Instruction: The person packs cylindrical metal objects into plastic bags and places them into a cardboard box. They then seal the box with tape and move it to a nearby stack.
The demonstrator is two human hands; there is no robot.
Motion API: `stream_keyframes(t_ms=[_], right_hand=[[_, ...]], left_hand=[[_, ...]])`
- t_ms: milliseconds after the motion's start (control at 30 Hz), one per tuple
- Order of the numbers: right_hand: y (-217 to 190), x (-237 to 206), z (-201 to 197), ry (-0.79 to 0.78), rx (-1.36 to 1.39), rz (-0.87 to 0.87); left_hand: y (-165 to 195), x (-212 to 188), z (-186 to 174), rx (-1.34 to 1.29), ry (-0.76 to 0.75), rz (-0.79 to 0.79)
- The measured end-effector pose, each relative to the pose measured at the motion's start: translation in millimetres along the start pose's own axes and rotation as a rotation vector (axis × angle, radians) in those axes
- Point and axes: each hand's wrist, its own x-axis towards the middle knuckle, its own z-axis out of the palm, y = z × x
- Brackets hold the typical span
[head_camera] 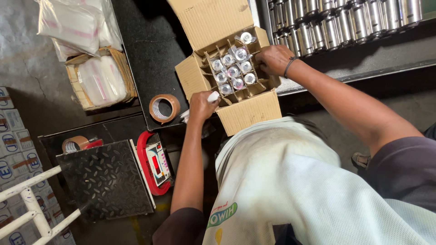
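Observation:
An open cardboard box [247,111] with a divider grid stands on the dark bench, its cells filled with several plastic-wrapped metal parts [232,71]. My left hand [201,105] is at the box's near left corner, closed around a white plastic-wrapped piece [212,96]. My right hand [274,59] rests on the box's right side, fingers curled at the divider beside a wrapped part; whether it grips anything is hidden.
A roll of brown tape [164,108] lies left of the box. A red weighing scale [152,162] with a checker-plate platform [106,179] sits lower left. Bags of plastic sleeves [102,79] lie at top left. Rows of shiny metal cylinders [345,20] line the shelf at top right.

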Motion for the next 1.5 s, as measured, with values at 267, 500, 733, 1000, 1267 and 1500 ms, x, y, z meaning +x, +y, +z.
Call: stream_keyframes(t_ms=[267, 500, 733, 1000, 1267, 1500], right_hand=[[-47, -68, 22, -0.201, -0.049, 0.189], [-53, -93, 63, 0.069, 0.132, 0.163], [-72, -90, 22, 0.348, 0.384, 0.134], [-77, -74, 8, 0.463, 1.314, 0.101], [-11, -93, -5, 0.146, 1.407, -0.039], [-53, -103, -65, 0.232, 0.124, 0.192]], left_hand=[[-17, -13, 15, -0.44, 0.172, -0.23], [-15, -64, 42, -1.649, -0.221, -0.257], [33, -28, 56, -1.556, 0.051, -0.217], [103, 0, 25, -1.69, -0.13, -0.208], [113, 29, -9, -0.796, -0.172, -0.063], [134, 8, 6, 0.053, 0.354, 0.379]])
